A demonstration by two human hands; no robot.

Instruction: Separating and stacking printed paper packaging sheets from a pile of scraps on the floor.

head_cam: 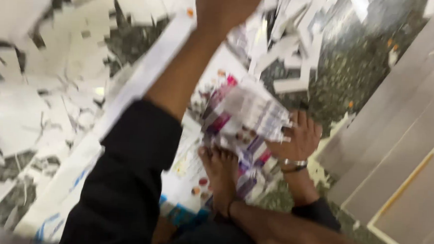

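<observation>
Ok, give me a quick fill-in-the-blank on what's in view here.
1. The left hand reaches forward out of a ____ sleeve.
2. The right hand grips a printed bundle just beside a bare ____.
3. The paper scraps strewn over the dark floor are ____.
Missing words: black; foot; white.

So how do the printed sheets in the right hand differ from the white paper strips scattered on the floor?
The bundle of colour-printed sheets carries pink and purple print; the plain white paper strips show none. The bundle is gripped in the right hand and lifted above a bare foot; the strips lie loose on the dark speckled floor. The sheets are wide, the strips narrow. Both are paper, blurred here.
</observation>
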